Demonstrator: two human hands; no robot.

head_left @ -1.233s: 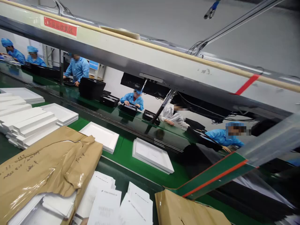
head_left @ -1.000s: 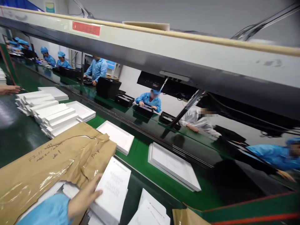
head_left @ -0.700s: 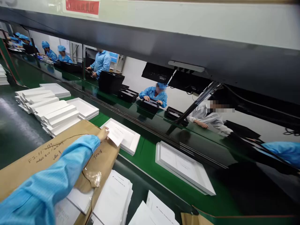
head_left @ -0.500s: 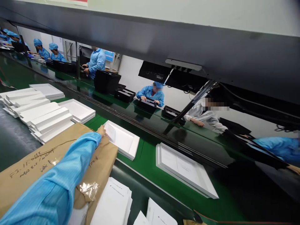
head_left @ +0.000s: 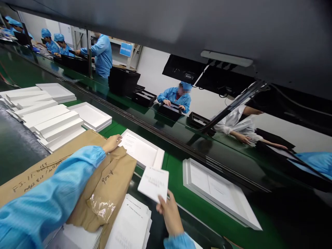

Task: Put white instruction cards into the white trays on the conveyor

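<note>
My left hand, in a blue sleeve, reaches across the brown paper wrap and rests its fingers on the near-left corner of a white tray on the green belt, where a white sheet lies inside. My right hand is raised over the dark table edge and pinches a small white booklet by its lower corner. Below it lies a stack of similar white booklets.
A second white tray holding a sheet sits further right on the belt. Piles of white trays stand at the left. Across the belt, several people in blue and white coats work at black trays. A grey overhead beam spans the top.
My left hand carried a sheet from the stack to the white tray and laid it in. My right hand has come into view holding a booklet. The trays moved right on the belt.
</note>
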